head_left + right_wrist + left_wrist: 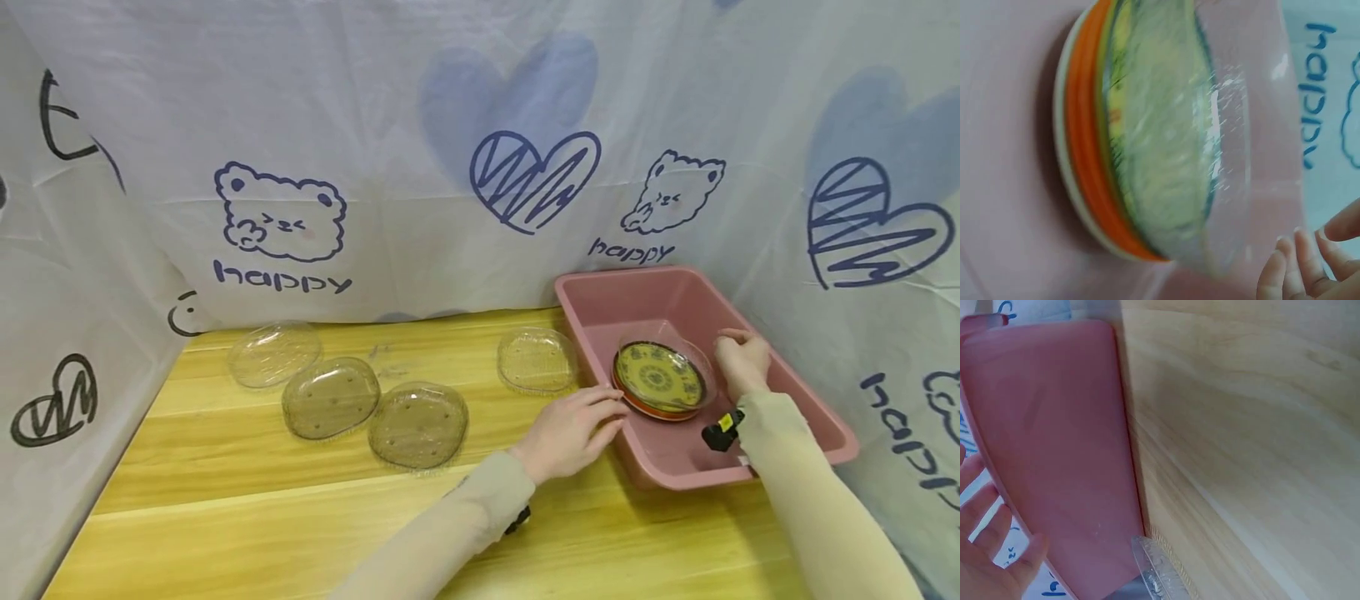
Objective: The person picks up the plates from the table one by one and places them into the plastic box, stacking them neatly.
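Inside the pink basin [645,458] lies a stack of plates: a yellow patterned plate [658,377] above an orange one [1082,125], with a clear plate [1229,125] on top. My right hand [742,362] hovers at the stack's right side, its fingers [1300,262] loosely bent and apart from the clear plate, holding nothing. At the basin's left rim is my left hand [573,429], fingers spread and relaxed, fingertips right at the edge. Left of the basin, another clear plate [536,360] lies on the table.
Three more clear plates stand on the left of the wooden table [247,533]: one at the back [275,354], a middle plate [332,398] and a front plate [418,425]. A printed white cloth [390,125] hangs behind the table and along both sides.
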Action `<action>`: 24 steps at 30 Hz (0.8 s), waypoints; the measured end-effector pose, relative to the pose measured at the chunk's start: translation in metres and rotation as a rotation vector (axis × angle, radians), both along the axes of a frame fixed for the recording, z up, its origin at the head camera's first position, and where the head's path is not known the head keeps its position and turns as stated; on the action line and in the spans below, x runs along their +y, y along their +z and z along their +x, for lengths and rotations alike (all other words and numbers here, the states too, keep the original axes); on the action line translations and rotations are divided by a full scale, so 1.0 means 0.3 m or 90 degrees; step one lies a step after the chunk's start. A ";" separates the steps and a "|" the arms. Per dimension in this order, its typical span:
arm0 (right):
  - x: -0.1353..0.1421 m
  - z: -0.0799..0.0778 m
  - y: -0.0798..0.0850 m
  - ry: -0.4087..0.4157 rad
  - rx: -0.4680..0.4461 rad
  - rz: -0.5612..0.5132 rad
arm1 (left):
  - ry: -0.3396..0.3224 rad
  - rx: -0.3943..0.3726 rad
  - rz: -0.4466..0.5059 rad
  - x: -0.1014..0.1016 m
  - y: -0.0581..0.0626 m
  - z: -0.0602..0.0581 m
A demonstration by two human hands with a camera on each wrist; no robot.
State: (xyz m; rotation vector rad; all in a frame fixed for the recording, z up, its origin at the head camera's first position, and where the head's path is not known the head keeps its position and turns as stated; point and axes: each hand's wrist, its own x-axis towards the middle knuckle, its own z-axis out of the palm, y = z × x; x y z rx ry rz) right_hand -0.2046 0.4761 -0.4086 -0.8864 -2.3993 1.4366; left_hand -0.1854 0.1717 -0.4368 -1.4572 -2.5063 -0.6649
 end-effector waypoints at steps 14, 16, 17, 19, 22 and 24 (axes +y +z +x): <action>-0.183 0.043 0.171 0.151 0.244 -0.260 | 0.089 0.042 0.005 -0.120 -0.024 -0.089; -0.225 0.051 0.199 0.171 0.249 -0.276 | 0.120 0.019 -0.033 -0.132 -0.030 -0.103; -0.245 0.054 0.212 0.182 0.249 -0.284 | 0.135 0.006 -0.056 -0.137 -0.034 -0.111; -0.286 0.060 0.232 0.200 0.249 -0.299 | 0.164 -0.019 -0.108 -0.147 -0.040 -0.124; -0.341 0.070 0.257 0.233 0.250 -0.322 | 0.196 -0.056 -0.189 -0.162 -0.051 -0.140; -0.372 0.077 0.270 0.254 0.248 -0.331 | 0.208 -0.076 -0.223 -0.170 -0.057 -0.149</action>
